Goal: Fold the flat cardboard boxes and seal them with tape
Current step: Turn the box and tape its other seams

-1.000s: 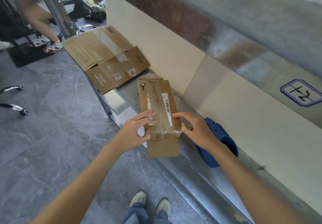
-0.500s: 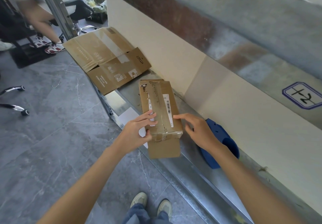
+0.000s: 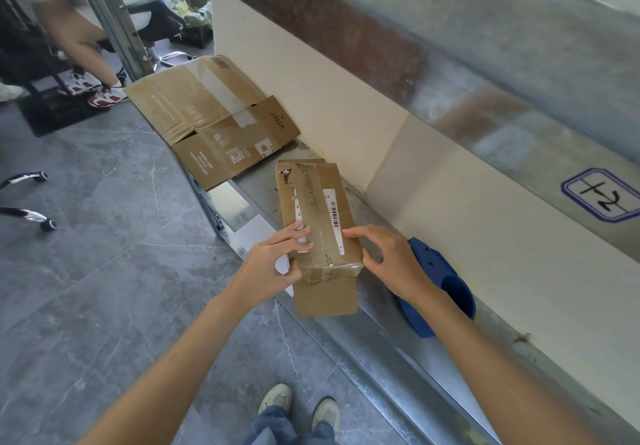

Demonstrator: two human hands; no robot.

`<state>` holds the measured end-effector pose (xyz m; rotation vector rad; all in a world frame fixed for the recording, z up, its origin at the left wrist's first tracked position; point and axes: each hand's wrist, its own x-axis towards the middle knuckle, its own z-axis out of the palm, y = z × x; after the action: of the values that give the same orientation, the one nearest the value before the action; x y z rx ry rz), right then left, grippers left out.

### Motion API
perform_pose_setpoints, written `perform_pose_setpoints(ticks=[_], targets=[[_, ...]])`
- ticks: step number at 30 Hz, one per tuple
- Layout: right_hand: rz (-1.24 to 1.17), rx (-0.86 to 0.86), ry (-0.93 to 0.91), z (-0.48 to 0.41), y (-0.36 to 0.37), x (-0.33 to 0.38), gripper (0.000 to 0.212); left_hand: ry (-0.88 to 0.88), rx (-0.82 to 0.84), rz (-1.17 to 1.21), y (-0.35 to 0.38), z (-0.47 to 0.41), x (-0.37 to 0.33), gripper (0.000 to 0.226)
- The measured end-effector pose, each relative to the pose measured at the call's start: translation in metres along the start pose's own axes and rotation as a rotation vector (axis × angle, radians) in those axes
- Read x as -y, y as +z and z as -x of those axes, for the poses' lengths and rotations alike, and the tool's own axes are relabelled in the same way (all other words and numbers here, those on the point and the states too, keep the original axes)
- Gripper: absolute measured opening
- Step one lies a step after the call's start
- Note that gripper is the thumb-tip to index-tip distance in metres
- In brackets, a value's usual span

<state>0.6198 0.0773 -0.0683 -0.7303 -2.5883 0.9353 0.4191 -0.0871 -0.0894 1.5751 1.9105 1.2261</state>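
The small box [image 3: 318,212] is placed on the metal ledge [image 3: 377,326], w/ its near end past the ledge's edge. Its near left corner is pinched by the left hand [image 3: 273,257], fingers flat on top & thumb on the end face. The right top edge is held by the right hand [image 3: 391,261], fingers arched, thumb on the side wall. The tape [image 3: 325,271] over the near edge looks wrinkled, so a weak seal could be left if it is not pressed flat. If both grips are released, the box could prob. be tipped to the floor [image 3: 104,236].
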Motion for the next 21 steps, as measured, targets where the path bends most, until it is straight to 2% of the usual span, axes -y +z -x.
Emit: perform_pose_setpoints(ticks=[3, 9, 16, 21], targets=[[0.067, -0.014, -0.057, 0.001, 0.004, 0.003, 0.039, -0.007, 0.027, 0.004, -0.001, 0.0, 0.003, 0.042], [0.145, 0.025, -0.124, 0.002, 0.001, 0.002, 0.04, -0.018, 0.152, 0.011, -0.01, 0.0, 0.013, 0.049], [0.124, -0.044, -0.1, 0.005, 0.009, 0.001, 0.038, 0.011, -0.007, -0.007, 0.004, 0.003, 0.008, 0.045], [0.124, -0.04, -0.079, 0.004, 0.01, 0.003, 0.042, 0.029, -0.058, 0.019, 0.006, 0.005, 0.007, 0.04]])
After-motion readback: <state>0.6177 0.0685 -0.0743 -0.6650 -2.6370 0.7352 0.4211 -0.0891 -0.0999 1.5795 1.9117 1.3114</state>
